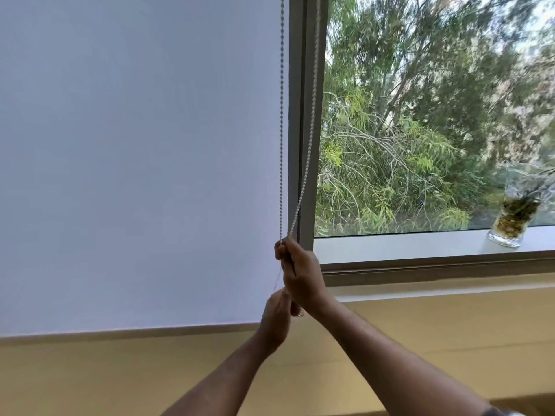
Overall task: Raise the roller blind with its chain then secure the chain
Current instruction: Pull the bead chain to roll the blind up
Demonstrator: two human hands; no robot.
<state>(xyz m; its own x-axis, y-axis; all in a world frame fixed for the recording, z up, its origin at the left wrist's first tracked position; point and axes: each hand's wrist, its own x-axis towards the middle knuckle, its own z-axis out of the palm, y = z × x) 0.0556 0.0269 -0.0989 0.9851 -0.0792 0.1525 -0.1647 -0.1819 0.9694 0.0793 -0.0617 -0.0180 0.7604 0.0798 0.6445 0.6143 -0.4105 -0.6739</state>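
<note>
Both hands are gripping the thin, limp bead chain (281, 145) beside the lowered roller blind (135, 160), right hand (297, 271) fisted above, left hand (277, 313) pinching below; it is probably light but slippery, best grasped around the beads.

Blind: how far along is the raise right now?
Done: nothing visible; the blind hangs fully down, its bottom bar below the sill. In hand: both the right hand and left hand grip the chain. Left: raising, then securing the chain.
</note>
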